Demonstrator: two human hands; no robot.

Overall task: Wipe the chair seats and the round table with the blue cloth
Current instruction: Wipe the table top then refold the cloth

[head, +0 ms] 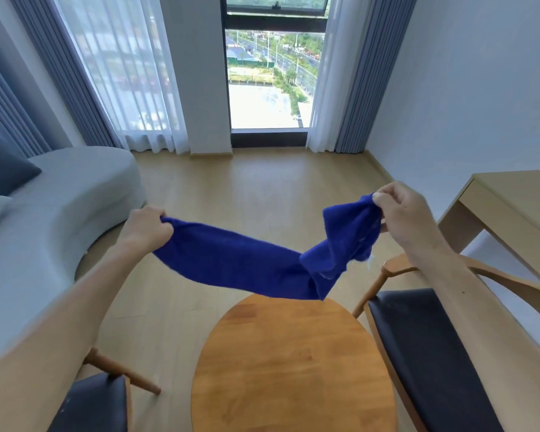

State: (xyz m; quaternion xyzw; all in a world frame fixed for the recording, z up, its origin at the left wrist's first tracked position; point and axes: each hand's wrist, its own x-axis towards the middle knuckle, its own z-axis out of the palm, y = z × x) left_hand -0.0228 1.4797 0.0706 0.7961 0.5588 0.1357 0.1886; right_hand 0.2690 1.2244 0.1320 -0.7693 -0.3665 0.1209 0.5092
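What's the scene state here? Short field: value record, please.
cloth: blue cloth held in the air, stretched between both hands, sagging above the table
left hand: left hand gripping one end
right hand: right hand pinching the bunched other end
table: round table wooden, bare top, below the cloth
chairs: right chair with dark seat beside the table; left chair with dark seat, partly in view
cloth contact: touching neither the table nor a seat
surroundings: sofa on the left, desk on the right
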